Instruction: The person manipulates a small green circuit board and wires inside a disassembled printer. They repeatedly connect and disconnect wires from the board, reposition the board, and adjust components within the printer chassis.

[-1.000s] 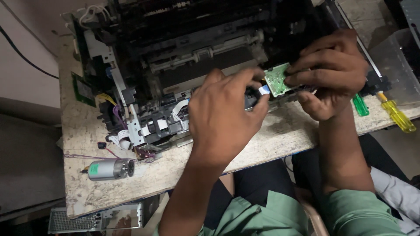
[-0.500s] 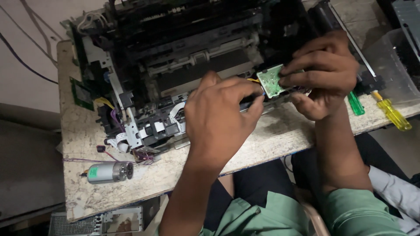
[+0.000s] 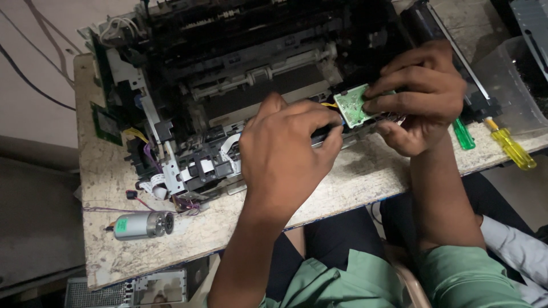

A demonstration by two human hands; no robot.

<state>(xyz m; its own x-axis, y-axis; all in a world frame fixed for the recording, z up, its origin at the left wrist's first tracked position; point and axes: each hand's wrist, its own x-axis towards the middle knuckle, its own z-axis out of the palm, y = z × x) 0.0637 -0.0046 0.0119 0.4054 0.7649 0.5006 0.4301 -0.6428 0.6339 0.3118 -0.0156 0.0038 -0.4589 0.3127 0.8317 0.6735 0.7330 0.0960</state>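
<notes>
The right hand [image 3: 425, 94] pinches a small green circuit board [image 3: 353, 105] between its fingers and thumb, so this hand is closed on the board. The board sits tilted at the front edge of an opened black printer [image 3: 257, 74], just beside the left hand [image 3: 288, 151]. The left hand is curled, palm down, with its fingertips pressed against the dark front of the printer right next to the board. I cannot tell if it holds anything small under its fingers. The printer has its cover off, so grey rollers, white plastic bits and coloured wires show inside. It rests on a pale, speckled stone bench [image 3: 354, 177]. On the bench near the left corner lies a small silver motor [image 3: 142, 224] on its side, with thin wires beside it. By the right hand lie two screwdrivers, one with a green handle [image 3: 463, 134] and one with a yellow handle [image 3: 512, 149], close to each other. A clear plastic tub [image 3: 505, 74] stands at the far right. The person wears green sleeves [image 3: 468, 279] and sits close to the bench. The floor beyond the bench is pale, with dark cables across it.
</notes>
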